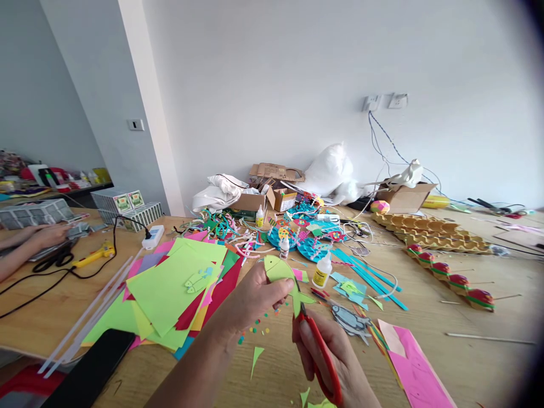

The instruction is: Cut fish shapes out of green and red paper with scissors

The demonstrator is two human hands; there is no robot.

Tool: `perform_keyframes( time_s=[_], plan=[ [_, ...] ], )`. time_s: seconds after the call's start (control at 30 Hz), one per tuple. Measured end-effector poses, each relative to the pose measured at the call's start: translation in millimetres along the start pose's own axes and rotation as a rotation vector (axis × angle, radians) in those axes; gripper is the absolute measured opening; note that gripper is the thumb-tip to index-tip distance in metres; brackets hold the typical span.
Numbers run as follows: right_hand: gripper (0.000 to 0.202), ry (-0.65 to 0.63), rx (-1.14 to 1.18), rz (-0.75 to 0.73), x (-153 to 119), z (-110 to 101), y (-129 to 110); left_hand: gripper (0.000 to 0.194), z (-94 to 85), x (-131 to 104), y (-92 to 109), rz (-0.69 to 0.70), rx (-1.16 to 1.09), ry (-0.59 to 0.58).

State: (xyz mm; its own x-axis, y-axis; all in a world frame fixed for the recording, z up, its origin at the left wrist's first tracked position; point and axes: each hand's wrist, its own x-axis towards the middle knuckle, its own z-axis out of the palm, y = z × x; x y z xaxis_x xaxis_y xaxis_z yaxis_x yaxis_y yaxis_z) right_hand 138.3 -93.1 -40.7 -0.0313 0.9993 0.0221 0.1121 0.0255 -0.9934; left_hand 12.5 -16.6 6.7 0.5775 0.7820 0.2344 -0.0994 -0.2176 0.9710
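Fish cutout (275, 268): lime green | scissor handles (325, 362): red | smartphone (91, 371): black | strips (372, 275): turquoise | walls (263, 73): pale grey were seen

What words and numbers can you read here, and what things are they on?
None that I can read for sure.
Front bottle with the yellow label: print too small.
White boxes on the left: green labels, too blurred.
Small open cardboard box: marks too small.
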Motion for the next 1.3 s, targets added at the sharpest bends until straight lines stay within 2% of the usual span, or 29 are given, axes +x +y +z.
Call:
perform_keyframes(
  time_s=[0.27, 0.57, 0.93, 1.3],
  plan=[
    [0.054, -0.006, 0.004, -0.013, 0.7, -0.7, 1.3, 0.022, -1.8, 0.9, -1.8, 0.014, 0.013, -0.018],
    [0.054, -0.004, -0.032, -0.032, 2.1, -0.9, -0.7, 0.022, -1.9, 1.3, -6.1, 0.003, 0.018, 0.023],
    [0.054, 0.043, -0.037, -0.024, 2.0, -1.2, -2.0, 0.026, 1.8, 2.0, -5.5, 0.026, 0.047, -0.018],
    [0.050, 0.029, -0.008, -0.046, -0.1, -3.3, 8.7, 0.023, 1.7, 1.9, -6.5, 0.018, 0.015, -0.004]
  ],
)
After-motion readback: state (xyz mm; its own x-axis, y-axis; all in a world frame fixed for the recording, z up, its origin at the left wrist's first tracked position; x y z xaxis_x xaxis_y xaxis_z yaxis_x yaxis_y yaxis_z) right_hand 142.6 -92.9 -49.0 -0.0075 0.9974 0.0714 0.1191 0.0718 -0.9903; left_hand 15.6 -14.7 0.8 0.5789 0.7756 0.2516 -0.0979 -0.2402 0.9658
